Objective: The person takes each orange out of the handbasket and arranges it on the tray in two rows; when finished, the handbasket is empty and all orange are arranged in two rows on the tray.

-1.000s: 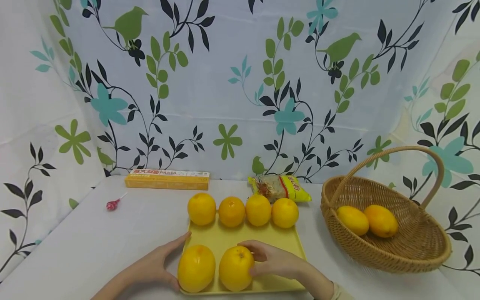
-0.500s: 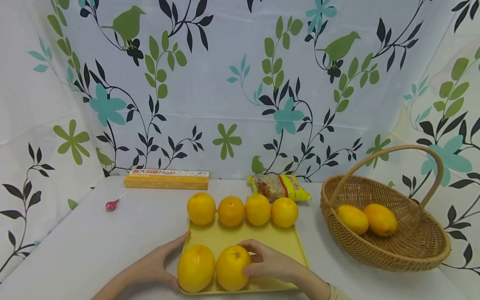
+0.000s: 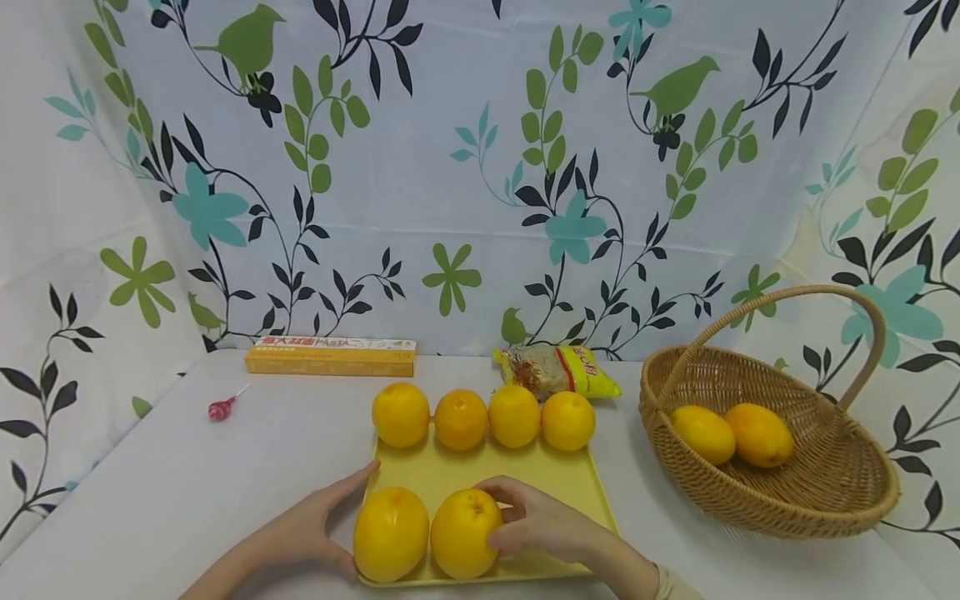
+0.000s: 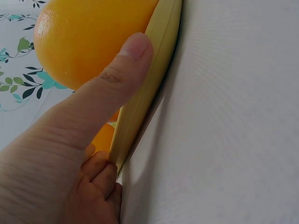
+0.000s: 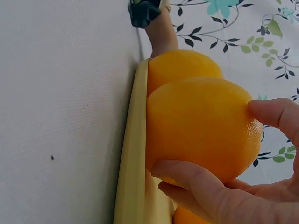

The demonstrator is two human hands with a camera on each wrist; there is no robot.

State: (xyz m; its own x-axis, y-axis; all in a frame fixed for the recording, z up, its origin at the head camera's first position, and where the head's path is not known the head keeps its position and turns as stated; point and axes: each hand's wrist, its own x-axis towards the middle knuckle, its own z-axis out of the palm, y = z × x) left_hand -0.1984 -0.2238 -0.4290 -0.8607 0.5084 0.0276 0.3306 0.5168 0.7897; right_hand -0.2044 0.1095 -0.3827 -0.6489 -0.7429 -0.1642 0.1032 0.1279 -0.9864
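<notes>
A yellow tray (image 3: pixel 577 508) lies on the white table with two large oranges along its near edge. My right hand (image 3: pixel 536 521) holds the right one of these, an orange (image 3: pixel 465 533), between thumb and fingers; in the right wrist view the held orange (image 5: pixel 203 126) sits on the tray beside the other. That left orange (image 3: pixel 390 533) appears to touch it. My left hand (image 3: pixel 303 529) lies spread along the tray's left side, its thumb (image 4: pixel 135 46) on the tray rim in the left wrist view. Several smaller oranges (image 3: pixel 461 419) form a row at the tray's far edge.
Behind the row lies a yellow snack packet (image 3: pixel 555 372). A pasta box (image 3: pixel 330 358) rests at the back left, and a red lollipop (image 3: pixel 221 409) nearby. At the right stands a wicker basket (image 3: pixel 840 492) with two oval yellow fruits (image 3: pixel 761 435) inside.
The right hand has moved the orange slightly left, up against the other large orange. The left hand has kept its place at the tray.
</notes>
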